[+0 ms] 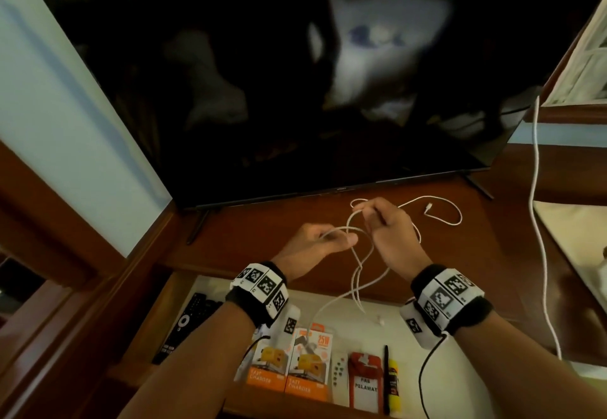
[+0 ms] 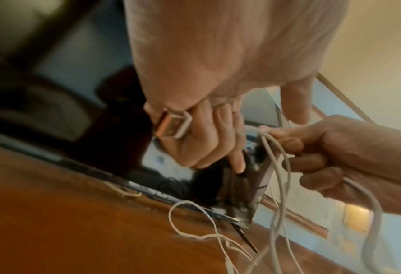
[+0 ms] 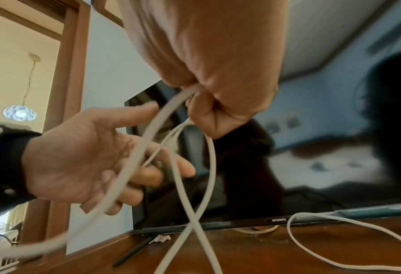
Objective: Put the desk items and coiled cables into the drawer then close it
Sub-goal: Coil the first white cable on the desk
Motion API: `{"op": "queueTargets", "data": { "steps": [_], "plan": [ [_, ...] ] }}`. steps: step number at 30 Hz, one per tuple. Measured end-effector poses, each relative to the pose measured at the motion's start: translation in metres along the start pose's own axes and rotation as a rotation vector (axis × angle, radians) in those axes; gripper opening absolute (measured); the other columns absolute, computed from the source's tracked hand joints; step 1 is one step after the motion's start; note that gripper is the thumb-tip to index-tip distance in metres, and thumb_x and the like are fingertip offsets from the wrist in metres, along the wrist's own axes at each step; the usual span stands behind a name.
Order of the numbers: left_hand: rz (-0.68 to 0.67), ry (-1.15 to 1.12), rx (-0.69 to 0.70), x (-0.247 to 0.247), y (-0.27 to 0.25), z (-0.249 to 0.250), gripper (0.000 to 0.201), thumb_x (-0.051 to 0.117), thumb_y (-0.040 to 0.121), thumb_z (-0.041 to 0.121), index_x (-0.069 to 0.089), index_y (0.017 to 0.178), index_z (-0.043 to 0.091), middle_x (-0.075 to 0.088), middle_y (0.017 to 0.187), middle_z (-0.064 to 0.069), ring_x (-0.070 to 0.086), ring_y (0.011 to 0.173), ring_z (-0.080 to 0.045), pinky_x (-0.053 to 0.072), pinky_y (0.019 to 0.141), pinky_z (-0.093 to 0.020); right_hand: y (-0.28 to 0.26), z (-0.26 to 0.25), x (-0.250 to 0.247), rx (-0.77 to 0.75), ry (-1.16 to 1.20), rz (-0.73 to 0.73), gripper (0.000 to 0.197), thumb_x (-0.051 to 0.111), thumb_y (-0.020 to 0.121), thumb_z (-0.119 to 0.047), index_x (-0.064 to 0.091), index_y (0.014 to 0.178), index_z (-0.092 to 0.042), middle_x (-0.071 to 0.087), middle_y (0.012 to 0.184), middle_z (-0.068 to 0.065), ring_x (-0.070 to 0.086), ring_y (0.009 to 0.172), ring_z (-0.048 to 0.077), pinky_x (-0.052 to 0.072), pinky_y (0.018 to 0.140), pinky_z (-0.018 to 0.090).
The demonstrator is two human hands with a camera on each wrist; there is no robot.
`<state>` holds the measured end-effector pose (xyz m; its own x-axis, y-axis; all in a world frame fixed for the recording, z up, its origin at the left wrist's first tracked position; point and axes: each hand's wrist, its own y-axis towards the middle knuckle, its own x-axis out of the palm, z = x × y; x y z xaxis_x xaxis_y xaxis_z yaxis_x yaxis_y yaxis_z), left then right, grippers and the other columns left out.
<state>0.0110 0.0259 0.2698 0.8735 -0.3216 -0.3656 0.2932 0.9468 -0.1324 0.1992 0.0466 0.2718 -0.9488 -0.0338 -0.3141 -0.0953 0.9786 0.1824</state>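
A long white cable [image 1: 356, 274] is held over the wooden desk [image 1: 460, 254] by both hands. My left hand [image 1: 341, 239] curls round one strand, and the left wrist view shows its fingers [image 2: 201, 137] closed round the cable's USB plug [image 2: 171, 126]. My right hand [image 1: 368, 213], just right of it and nearer the TV, pinches several strands in a fist [image 3: 208, 111]. Loops hang down over the open drawer [image 1: 377, 316]. The cable's far end [image 1: 428, 206] lies on the desk.
The drawer holds a black remote [image 1: 187, 323], two orange charger boxes [image 1: 292, 362], a small white remote [image 1: 338, 376], a red badge holder [image 1: 364, 379], a pen [image 1: 387, 379] and a glue stick [image 1: 394, 385]. A TV [image 1: 295, 90] stands behind. Another white cable [image 1: 535, 188] hangs at right.
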Motion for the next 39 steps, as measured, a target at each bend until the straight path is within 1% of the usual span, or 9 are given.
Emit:
{"op": "queueTargets", "data": {
  "steps": [5,7,9,13,18,22,26,32,39],
  "plan": [
    [0.222,-0.055,0.094,0.005,0.014,-0.002,0.019,0.080,0.089,0.024,0.079,0.085,0.006,0.069,0.070,-0.011,0.058,0.064,-0.018,0.046,0.067,-0.033,0.000,-0.003,-0.003,0.001,0.017,0.080,0.018,0.068,0.096,-0.031,0.067,0.092,-0.014,0.065,0.068,-0.012,0.051,0.048,0.006,0.040,0.052,0.013],
    [0.227,-0.078,0.111,-0.003,0.016,0.001,0.014,0.076,0.092,0.018,0.081,0.088,0.006,0.078,0.081,-0.008,0.070,0.072,-0.010,0.051,0.072,-0.027,-0.001,-0.002,-0.005,0.050,-0.020,0.113,0.023,0.066,0.097,-0.033,0.064,0.091,-0.010,0.061,0.062,-0.017,0.045,0.042,0.003,0.035,0.044,0.011],
    [0.181,-0.123,0.074,-0.009,0.012,0.007,0.020,0.067,0.100,0.018,0.078,0.090,0.004,0.070,0.064,-0.002,0.055,0.051,0.000,0.041,0.051,-0.013,-0.005,0.001,-0.004,0.103,-0.076,0.101,0.028,0.057,0.101,-0.039,0.065,0.092,-0.013,0.058,0.065,-0.014,0.047,0.046,0.000,0.038,0.047,0.013],
    [0.193,-0.306,0.052,-0.020,0.016,0.004,0.028,0.055,0.106,0.022,0.074,0.085,0.023,0.039,0.073,-0.010,0.026,0.047,-0.012,0.017,0.042,-0.027,-0.014,0.003,0.000,0.385,0.391,-0.029,0.047,0.032,0.109,-0.046,0.066,0.112,-0.013,0.067,0.083,0.013,0.061,0.058,0.023,0.054,0.051,0.035],
    [0.197,-0.278,0.037,-0.021,0.019,0.004,0.026,0.053,0.108,0.025,0.068,0.090,0.013,0.036,0.066,-0.004,0.026,0.044,-0.009,0.020,0.039,-0.023,-0.022,0.003,0.008,0.379,0.256,-0.348,0.029,0.046,0.104,-0.003,0.061,0.125,-0.017,0.067,0.108,0.022,0.068,0.060,0.029,0.060,0.048,0.039],
    [0.188,-0.350,0.050,-0.018,0.016,0.009,0.024,0.050,0.109,0.019,0.066,0.094,0.009,0.042,0.065,0.004,0.027,0.042,-0.008,0.017,0.039,-0.023,-0.022,0.007,0.010,0.324,0.132,-0.503,0.018,0.065,0.098,-0.019,0.071,0.113,-0.010,0.062,0.089,0.022,0.065,0.072,0.025,0.063,0.064,0.033],
    [0.170,-0.314,0.117,-0.025,0.009,0.015,0.022,0.052,0.107,0.013,0.074,0.106,0.011,0.051,0.070,0.000,0.028,0.045,-0.010,0.015,0.044,-0.031,-0.018,0.018,0.007,0.216,0.099,-0.343,0.011,0.069,0.096,-0.019,0.077,0.094,-0.012,0.073,0.096,0.017,0.067,0.079,0.022,0.060,0.075,0.033],
    [0.537,-0.288,0.015,-0.056,0.002,-0.013,0.023,0.054,0.095,0.001,0.074,0.088,0.011,0.040,0.052,0.009,0.028,0.044,-0.008,0.020,0.039,-0.022,-0.013,0.028,0.000,0.281,0.135,-0.063,0.009,0.066,0.097,-0.020,0.072,0.097,-0.013,0.072,0.082,0.010,0.063,0.065,0.022,0.056,0.063,0.032],
    [0.832,-0.238,-0.037,-0.076,0.005,-0.035,0.015,0.068,0.091,0.002,0.072,0.085,0.015,0.056,0.059,0.013,0.045,0.054,-0.006,0.036,0.053,-0.021,-0.012,0.013,-0.011,0.329,-0.049,-0.442,0.023,0.060,0.101,-0.022,0.068,0.122,-0.017,0.059,0.084,-0.003,0.063,0.070,0.011,0.064,0.066,0.033]
  ]
}}
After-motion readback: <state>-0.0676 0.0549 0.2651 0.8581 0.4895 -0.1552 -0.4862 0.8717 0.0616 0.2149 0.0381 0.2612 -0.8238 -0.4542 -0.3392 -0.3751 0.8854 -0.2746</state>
